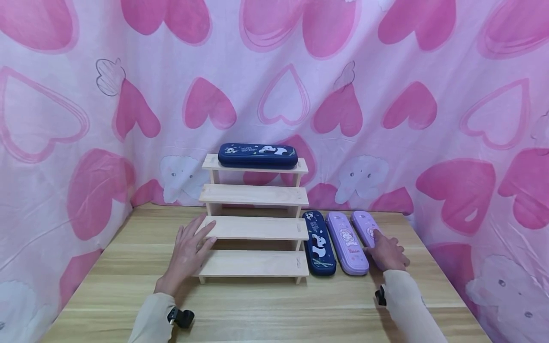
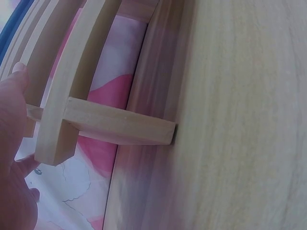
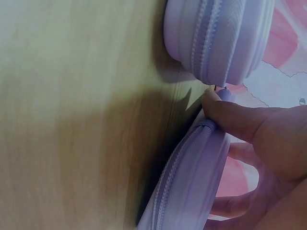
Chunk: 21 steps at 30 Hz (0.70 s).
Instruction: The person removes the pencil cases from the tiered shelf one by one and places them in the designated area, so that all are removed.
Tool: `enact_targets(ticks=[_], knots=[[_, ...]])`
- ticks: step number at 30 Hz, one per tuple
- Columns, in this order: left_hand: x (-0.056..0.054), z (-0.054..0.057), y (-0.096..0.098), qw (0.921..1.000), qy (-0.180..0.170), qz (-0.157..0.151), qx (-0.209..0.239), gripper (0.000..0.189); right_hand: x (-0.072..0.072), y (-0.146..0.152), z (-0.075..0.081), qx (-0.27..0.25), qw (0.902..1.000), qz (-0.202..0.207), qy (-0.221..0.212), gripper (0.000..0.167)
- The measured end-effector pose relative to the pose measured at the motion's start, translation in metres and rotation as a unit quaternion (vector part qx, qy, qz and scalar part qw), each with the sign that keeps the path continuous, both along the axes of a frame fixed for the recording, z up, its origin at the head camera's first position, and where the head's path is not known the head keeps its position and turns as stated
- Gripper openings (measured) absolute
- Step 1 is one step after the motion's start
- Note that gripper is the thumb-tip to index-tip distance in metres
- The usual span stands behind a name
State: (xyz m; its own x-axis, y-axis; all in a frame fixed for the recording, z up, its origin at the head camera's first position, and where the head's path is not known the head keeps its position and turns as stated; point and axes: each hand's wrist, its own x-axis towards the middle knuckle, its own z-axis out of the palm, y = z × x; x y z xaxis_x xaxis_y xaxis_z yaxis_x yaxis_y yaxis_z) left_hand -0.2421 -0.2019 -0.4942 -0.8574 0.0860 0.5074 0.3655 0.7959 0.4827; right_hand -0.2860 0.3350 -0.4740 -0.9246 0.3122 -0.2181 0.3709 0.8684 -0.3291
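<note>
A small four-step wooden shelf (image 1: 257, 227) stands on the table. At its left end is my left hand (image 1: 188, 250), fingers spread and fairly straight; a fingertip (image 2: 20, 68) lies by the edges of the steps. Over at the right, my right hand (image 1: 388, 251) grips a purple zip pencil case (image 1: 364, 224), thumb (image 3: 240, 117) on one side and fingers on the other. Its near part is hidden by the hand in the head view. Left of it lie a second purple pencil case (image 1: 346, 243) and a dark blue panda pencil case (image 1: 319, 245).
Another dark blue panda pencil case (image 1: 257, 156) lies across the top step. The lower three steps show bare wood. A pink heart-print curtain (image 1: 274, 95) hangs behind and beside the wooden table (image 1: 257, 309).
</note>
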Motion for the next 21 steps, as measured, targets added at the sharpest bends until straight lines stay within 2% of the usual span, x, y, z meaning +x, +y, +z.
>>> enact_targets(ticks=[14,21], knots=[[-0.0005,-0.0012,-0.0001,1.0000,0.006,-0.003,0.001,0.044,0.0038,0.0029,0.0057,-0.001,0.9998,0.020,-0.009,0.085],[-0.0011,-0.0021,-0.0007,0.9999,0.014,-0.008,0.005,0.044,0.0044,0.0041,0.0045,-0.004,0.9998,0.013,-0.012,0.085]])
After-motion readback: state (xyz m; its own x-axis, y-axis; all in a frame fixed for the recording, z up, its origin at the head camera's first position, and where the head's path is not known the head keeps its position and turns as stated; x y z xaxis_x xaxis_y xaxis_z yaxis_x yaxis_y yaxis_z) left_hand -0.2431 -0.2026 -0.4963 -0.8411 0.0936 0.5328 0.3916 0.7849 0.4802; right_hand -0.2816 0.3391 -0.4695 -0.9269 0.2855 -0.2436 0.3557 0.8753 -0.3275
